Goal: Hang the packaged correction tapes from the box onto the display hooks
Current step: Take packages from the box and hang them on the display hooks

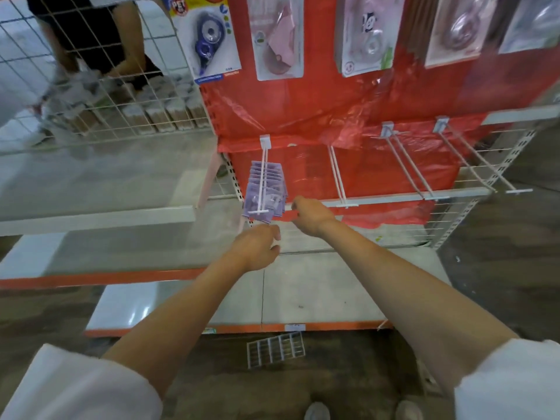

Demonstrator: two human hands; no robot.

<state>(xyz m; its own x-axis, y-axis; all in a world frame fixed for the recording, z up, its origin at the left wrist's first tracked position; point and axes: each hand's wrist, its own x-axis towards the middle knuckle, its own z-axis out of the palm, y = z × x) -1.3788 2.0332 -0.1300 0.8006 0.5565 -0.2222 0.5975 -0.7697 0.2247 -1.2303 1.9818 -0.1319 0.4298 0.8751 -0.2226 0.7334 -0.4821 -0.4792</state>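
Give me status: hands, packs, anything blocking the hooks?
Both hands at the loaded hook's tip; left hand empty, right hand grip unclear. Purple packs fill leftmost hook. Three hooks to the right bare, unobstructed. Box not in view.

Retail shop, stationery aisle. Evidence: red backboard (318,98) carrying white display hooks (339,177); carded correction tapes (209,37) hung in row along top; purple packets (266,189) stacked on one hook; metal shelves with orange edges (100,278); wire basket (121,95) of boxed stock at left.
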